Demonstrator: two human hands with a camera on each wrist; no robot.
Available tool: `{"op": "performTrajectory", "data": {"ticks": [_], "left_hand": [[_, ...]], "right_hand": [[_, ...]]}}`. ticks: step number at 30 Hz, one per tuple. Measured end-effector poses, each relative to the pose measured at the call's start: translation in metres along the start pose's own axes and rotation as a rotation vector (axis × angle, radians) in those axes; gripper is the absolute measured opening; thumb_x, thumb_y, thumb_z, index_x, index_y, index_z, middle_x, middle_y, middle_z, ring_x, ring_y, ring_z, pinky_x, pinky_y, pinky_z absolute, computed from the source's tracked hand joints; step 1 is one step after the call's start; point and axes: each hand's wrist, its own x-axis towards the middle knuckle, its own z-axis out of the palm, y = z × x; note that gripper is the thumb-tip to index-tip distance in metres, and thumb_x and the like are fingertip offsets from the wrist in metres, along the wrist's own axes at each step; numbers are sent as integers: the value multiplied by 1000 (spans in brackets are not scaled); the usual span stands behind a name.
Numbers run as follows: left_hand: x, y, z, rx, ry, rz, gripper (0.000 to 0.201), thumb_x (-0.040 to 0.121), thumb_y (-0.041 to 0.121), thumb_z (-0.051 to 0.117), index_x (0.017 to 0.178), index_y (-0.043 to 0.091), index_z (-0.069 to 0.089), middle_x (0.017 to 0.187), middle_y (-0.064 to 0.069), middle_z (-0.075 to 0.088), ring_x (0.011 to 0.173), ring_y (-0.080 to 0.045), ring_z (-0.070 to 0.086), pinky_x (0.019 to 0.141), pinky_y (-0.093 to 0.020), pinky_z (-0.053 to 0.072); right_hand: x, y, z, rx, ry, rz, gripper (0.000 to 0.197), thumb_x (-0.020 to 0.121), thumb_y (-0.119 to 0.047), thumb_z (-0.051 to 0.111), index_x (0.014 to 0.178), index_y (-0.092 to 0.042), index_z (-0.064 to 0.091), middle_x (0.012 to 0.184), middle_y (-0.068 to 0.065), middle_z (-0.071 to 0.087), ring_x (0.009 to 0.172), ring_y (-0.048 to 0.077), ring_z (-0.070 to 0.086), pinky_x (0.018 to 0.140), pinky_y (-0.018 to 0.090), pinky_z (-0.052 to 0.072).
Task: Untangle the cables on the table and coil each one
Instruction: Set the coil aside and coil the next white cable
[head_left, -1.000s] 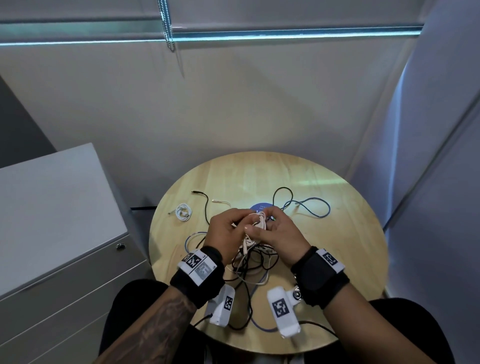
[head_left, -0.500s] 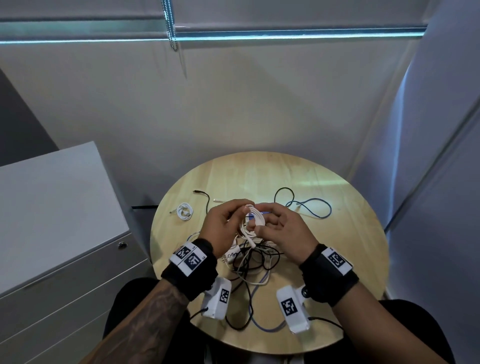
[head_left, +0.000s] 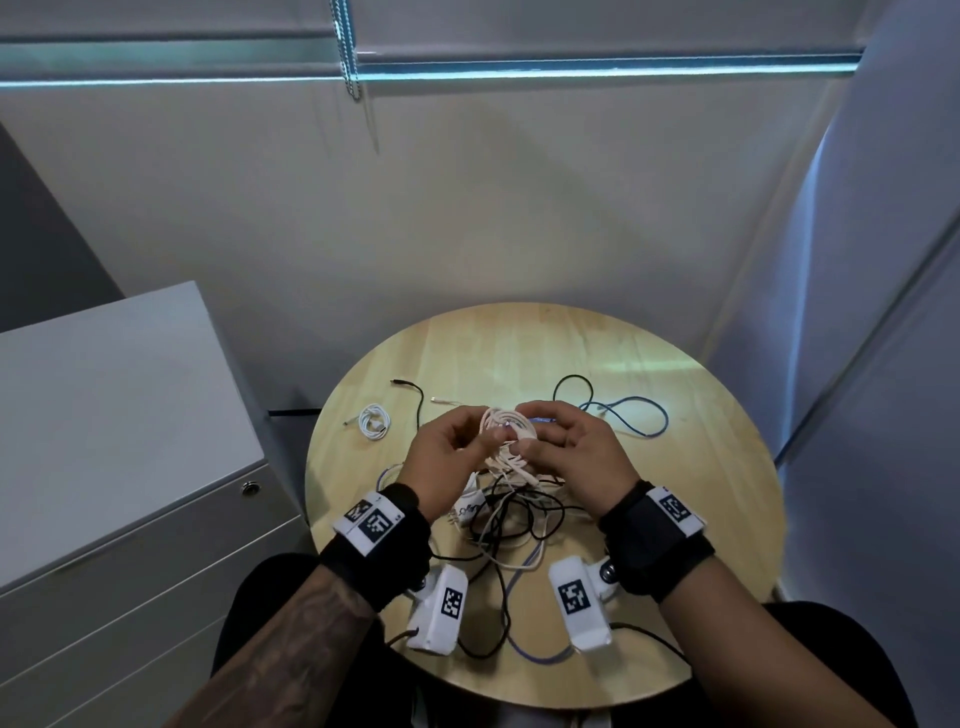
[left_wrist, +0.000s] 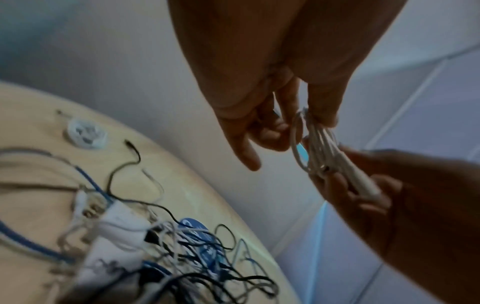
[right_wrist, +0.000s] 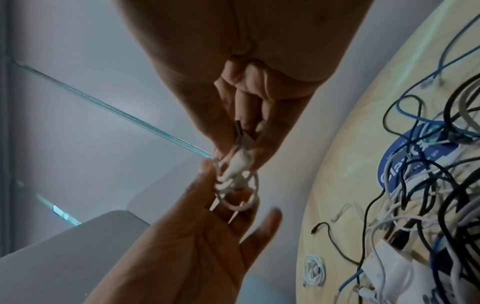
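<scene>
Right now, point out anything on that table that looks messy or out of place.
The cable tangle near the table's front edge remains knotted. Both hands hold a white coil above it.

White cable (head_left: 506, 426) looped into coil, above tangled cables (head_left: 511, 512); coiled cable (head_left: 375, 422) apart.

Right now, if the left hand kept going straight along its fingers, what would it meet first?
Most likely the white cable coil it already pinches, then the right hand just behind, which grips the coil's other side. Depth is unclear, but nothing else shows between.
</scene>
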Motion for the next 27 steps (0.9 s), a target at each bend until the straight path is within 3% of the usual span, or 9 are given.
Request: {"op": "performTrajectory", "data": {"ticks": [2,4,7,10,14,17,21,24,27], "left_hand": [[0,-6,-4,258,60,-7,22,84,34,74,86,12,70,77,-4,70,66,-12,63,61,-31,52],[-1,-6,-5,333,56,-93,38,84,41,72,78,3,68,69,-12,68,59,-15,64,55,-29,52],[-4,-1,2,65,70,-196,24,89,20,70,82,-3,70,71,-13,71,65,-23,70,56,-32,58],[-4,-2,6,-81,143,-199,13,91,6,65,90,-6,71,83,-26,70,69,-27,67,56,-28,56],[-4,-2,9,-166,129,-201,14,94,4,60,96,-2,73,86,-24,70,69,-22,64,59,-29,56],[-4,-4,4,-299,51,-220,16,95,6,58,102,2,72,88,-13,73,73,-19,67,61,-26,55],[-5,-6,0,-586,-85,-274,19,94,10,56,108,4,68,95,-10,73,84,-18,69,72,-27,58],[-6,-6,-4,-757,-157,-272,23,90,15,55,107,4,67,99,-10,72,91,-20,69,85,-33,57],[-7,-7,-12,-764,-211,-300,23,88,18,54,103,6,68,96,-10,72,87,-18,69,74,-30,59]], "right_hand": [[-1,3,3,-19,15,-8,33,84,10,67,113,-6,63,92,11,77,74,20,68,66,30,55],[-4,8,7,-41,49,-36,31,85,6,68,112,-8,64,92,7,77,76,18,68,68,28,55],[-8,12,13,-70,100,-91,26,85,-3,72,108,-14,66,96,3,77,85,17,72,76,31,57],[-4,18,15,-102,131,-110,23,85,-6,73,103,-20,68,97,0,76,93,14,72,79,30,57],[0,24,10,-206,165,-128,21,88,-14,72,103,-28,72,96,-7,75,93,12,70,78,28,56],[1,19,8,17,120,-3,20,90,-4,67,106,-15,71,85,-3,75,77,13,69,62,23,55],[2,16,7,326,49,144,20,92,-3,61,111,-6,66,93,9,73,81,19,68,67,25,57],[1,13,9,438,-28,197,24,88,-7,62,111,-5,67,98,9,74,83,17,70,69,24,58],[0,12,10,476,-101,228,25,83,-9,64,107,-6,68,98,10,74,83,17,71,68,25,59]]}}
